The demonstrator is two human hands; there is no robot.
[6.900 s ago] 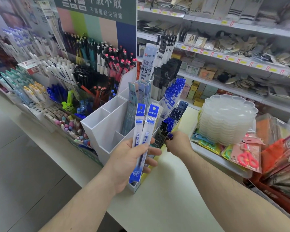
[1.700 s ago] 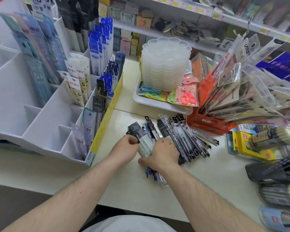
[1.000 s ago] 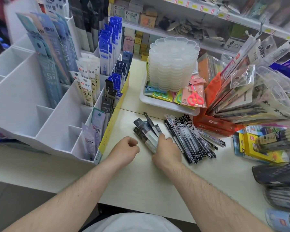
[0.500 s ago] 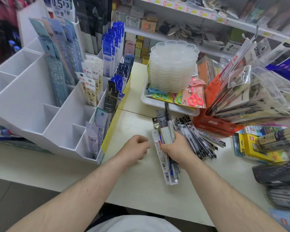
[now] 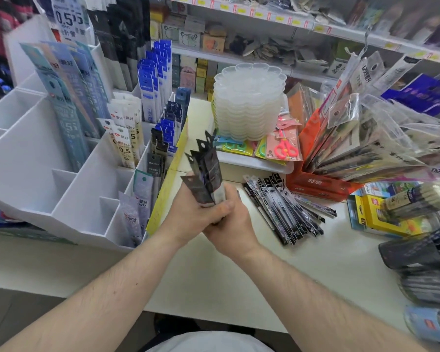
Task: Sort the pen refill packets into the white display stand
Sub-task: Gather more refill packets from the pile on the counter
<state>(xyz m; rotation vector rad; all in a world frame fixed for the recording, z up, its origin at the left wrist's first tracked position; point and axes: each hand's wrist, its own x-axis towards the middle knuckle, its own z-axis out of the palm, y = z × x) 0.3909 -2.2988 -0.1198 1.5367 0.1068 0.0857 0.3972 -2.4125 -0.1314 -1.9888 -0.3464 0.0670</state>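
Both hands hold one bundle of dark refill packets (image 5: 205, 171) upright above the counter. My left hand (image 5: 188, 214) grips its lower part from the left, thumb across the front. My right hand (image 5: 230, 227) wraps around the bottom from the right. The white display stand (image 5: 31, 158) sits left of the hands; several of its compartments hold blue, white and black packets. A pile of black refill packets (image 5: 282, 207) lies flat on the counter just right of my hands.
A stack of clear plastic trays (image 5: 249, 100) stands on a white tray behind the pile, with pink scissors (image 5: 286, 148) beside it. An orange box of bagged items (image 5: 315, 181) and yellow boxes (image 5: 376, 212) crowd the right. Store shelves run along the back.
The bundle, gathered flat from the counter pile by my right hand, has been lifted and stood upright. My left hand, fisted beside it before, has joined the grip.
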